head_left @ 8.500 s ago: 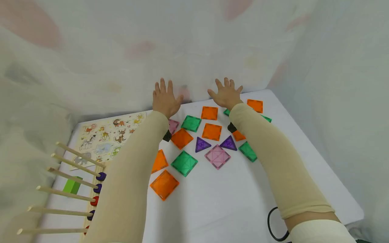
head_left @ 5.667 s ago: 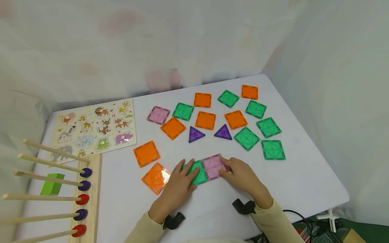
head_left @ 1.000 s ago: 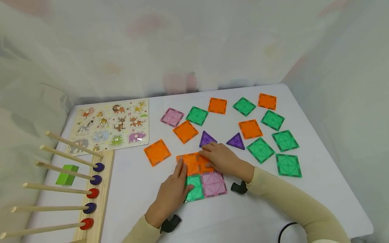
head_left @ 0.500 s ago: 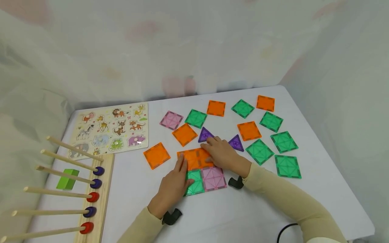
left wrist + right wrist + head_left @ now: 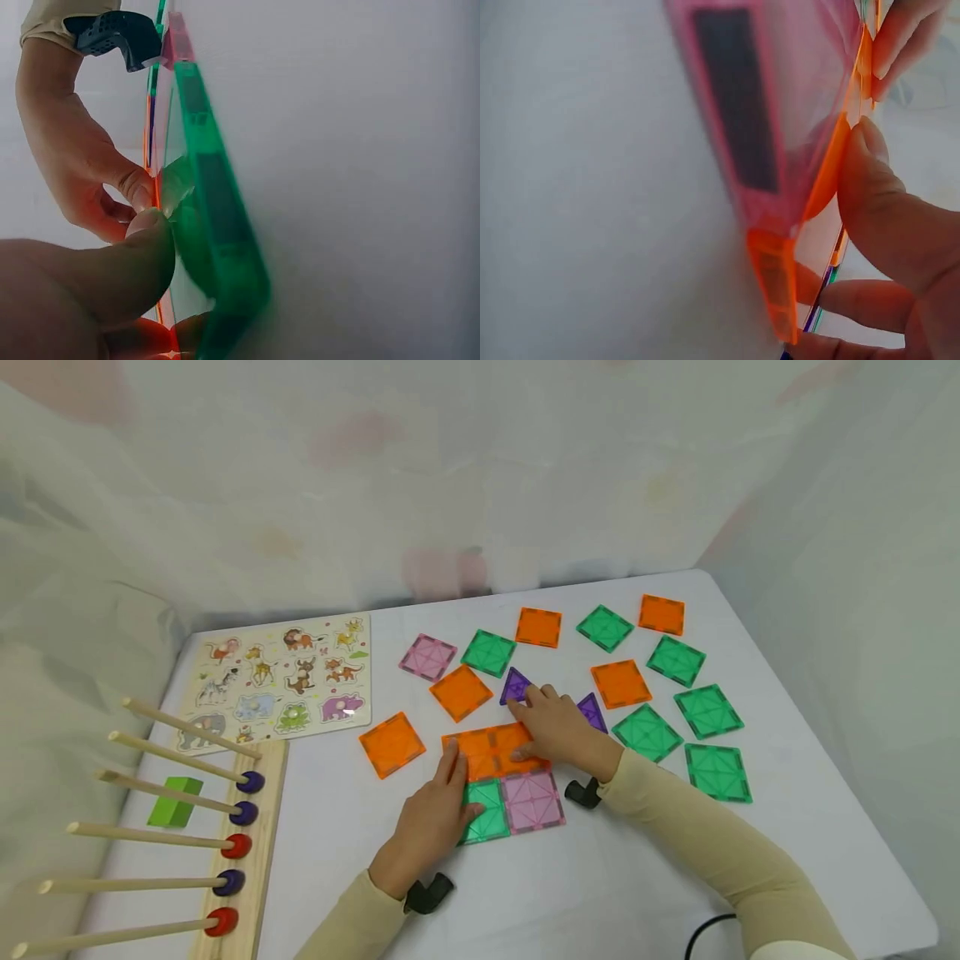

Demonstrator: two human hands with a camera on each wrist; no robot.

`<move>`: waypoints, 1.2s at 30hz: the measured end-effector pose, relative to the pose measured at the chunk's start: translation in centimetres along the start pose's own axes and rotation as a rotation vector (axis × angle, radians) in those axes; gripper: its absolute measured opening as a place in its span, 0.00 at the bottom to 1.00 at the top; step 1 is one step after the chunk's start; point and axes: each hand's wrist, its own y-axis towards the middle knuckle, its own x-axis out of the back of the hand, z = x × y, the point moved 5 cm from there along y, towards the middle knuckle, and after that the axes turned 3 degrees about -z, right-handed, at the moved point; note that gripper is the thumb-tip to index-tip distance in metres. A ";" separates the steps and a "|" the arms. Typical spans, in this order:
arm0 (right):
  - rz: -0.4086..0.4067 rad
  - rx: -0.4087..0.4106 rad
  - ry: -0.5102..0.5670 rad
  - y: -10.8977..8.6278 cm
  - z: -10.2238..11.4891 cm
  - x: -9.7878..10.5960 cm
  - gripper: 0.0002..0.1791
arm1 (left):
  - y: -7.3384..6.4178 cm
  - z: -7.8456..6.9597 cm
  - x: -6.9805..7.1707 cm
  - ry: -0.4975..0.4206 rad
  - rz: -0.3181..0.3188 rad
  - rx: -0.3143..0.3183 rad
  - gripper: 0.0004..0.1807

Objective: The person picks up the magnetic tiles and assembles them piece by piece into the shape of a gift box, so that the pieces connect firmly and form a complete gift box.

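Four-part flat block of square magnetic tiles lies before me: two orange tiles [image 5: 468, 752] behind, a green tile [image 5: 487, 814] and a pink tile [image 5: 532, 802] in front, edges meeting. My left hand [image 5: 423, 827] rests at its left side, fingers straight along the orange edge; the left wrist view puts the thumb [image 5: 150, 247] at the green tile. My right hand [image 5: 566, 735] lies over the right orange tile, thumb on it, fingers spread past its far edge to a purple triangle tile [image 5: 516, 685]. A second purple triangle [image 5: 592, 712] is partly hidden behind that hand.
Loose orange [image 5: 392, 744], green [image 5: 647, 732] and pink [image 5: 427, 657] square tiles lie around the block. At left stand a wooden peg rack [image 5: 251, 852], a green block [image 5: 175, 802] and an animal puzzle board [image 5: 277, 681]. A black cable [image 5: 701, 931] lies near the front.
Since several seconds ago, two orange tiles have joined the green and pink pair. In the last half second the right fingers shift away from the orange tile; the purple triangle beside them shifts slightly. Left hand stays.
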 end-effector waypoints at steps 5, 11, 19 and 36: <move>0.006 -0.055 0.004 -0.1 -0.4 0.1 0.51 | 0.2 0.1 0.8 -0.020 0.026 -0.016 0.42; 0.000 -0.148 -0.003 -0.2 -1.7 0.2 0.49 | 0.6 0.4 2.0 -0.033 0.057 -0.018 0.39; -0.017 -0.194 0.033 0.1 -2.4 1.5 0.37 | 1.5 0.3 3.4 -0.055 0.076 -0.005 0.35; -0.002 -0.080 0.063 10.6 -2.5 2.7 0.34 | 12.2 2.6 5.3 0.069 -0.055 0.082 0.26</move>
